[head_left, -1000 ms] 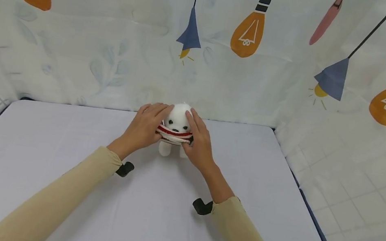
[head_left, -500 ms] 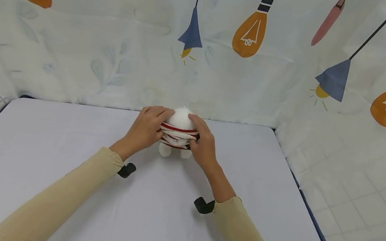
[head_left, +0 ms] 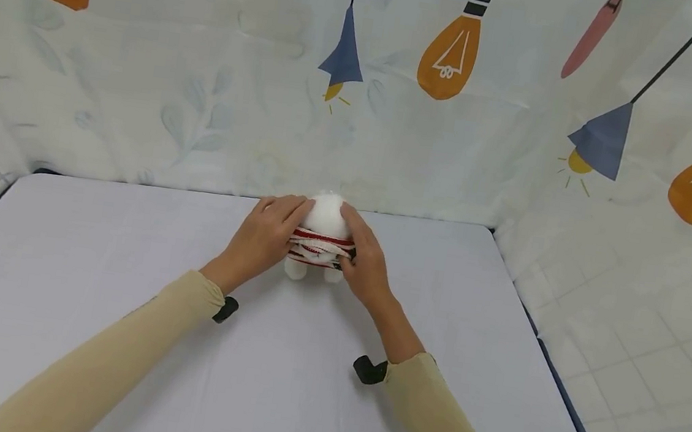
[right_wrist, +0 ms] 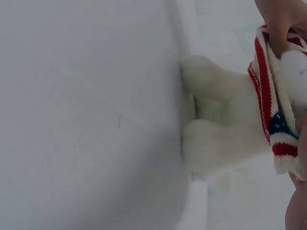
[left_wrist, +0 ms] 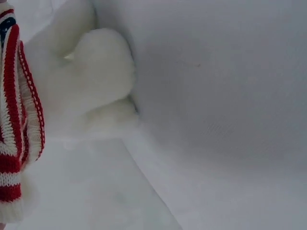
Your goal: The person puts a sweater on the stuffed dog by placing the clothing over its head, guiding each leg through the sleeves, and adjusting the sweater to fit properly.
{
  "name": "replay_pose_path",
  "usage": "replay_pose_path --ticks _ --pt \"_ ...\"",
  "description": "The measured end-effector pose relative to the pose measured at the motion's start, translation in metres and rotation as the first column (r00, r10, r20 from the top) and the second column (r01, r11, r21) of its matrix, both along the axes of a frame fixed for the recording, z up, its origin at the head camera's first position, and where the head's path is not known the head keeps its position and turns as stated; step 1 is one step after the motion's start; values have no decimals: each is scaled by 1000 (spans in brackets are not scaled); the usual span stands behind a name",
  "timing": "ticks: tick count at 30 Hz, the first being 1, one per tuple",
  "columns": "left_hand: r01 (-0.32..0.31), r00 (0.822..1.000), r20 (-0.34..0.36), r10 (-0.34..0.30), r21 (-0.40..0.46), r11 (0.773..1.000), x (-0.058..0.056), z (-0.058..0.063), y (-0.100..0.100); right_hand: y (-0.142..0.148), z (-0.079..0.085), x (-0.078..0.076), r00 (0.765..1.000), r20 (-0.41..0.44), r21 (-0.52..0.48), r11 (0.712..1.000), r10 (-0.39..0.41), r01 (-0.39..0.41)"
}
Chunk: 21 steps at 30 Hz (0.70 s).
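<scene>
A white plush toy (head_left: pixel 328 215) stands on its feet at the back of the table, wearing a knitted sweater (head_left: pixel 320 248) with red and white stripes. Bunched knit covers where its face was. My left hand (head_left: pixel 262 234) grips the sweater at the toy's left side in the head view, fingers up beside the head. On the opposite side my right hand (head_left: pixel 369 258) holds the sweater, thumb in front. The left wrist view shows the plush legs (left_wrist: pixel 103 67) below the raised hem. A navy patch (right_wrist: pixel 280 123) marks the knit in the right wrist view.
A white cloth covers the table (head_left: pixel 276 383). Right behind the toy rises a pale curtain (head_left: pixel 256 100) printed with bulbs and lamps, and it continues along the right side. Small black devices (head_left: pixel 369 371) stick out at both cuffs.
A second ago the toy's eyes and nose showed above the sweater; now only the rounded top of its head shows. Both hands keep their hold, nearly in place.
</scene>
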<state>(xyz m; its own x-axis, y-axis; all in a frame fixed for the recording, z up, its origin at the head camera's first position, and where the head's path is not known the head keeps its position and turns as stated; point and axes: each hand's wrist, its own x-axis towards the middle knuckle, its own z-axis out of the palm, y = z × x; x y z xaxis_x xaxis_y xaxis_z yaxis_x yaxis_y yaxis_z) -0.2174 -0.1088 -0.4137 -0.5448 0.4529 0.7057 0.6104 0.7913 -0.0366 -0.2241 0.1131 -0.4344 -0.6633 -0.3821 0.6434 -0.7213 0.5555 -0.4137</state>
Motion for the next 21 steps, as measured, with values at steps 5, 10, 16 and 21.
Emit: replay_pose_path --ticks 5,10,16,21 --pt "9 1000 4 -10 30 999 -1 0 -1 2 2 -4 999 -22 -41 998 37 -37" --pt "49 989 133 -70 151 987 -1 0 -1 6 7 -7 987 135 -155 986 86 -65" --pt "111 910 341 -237 349 930 2 -4 2 13 10 -6 929 326 -242 965 176 -97" --pt "135 802 463 -378 476 869 7 -7 2 18 20 0 832 500 -269 956 240 -114"
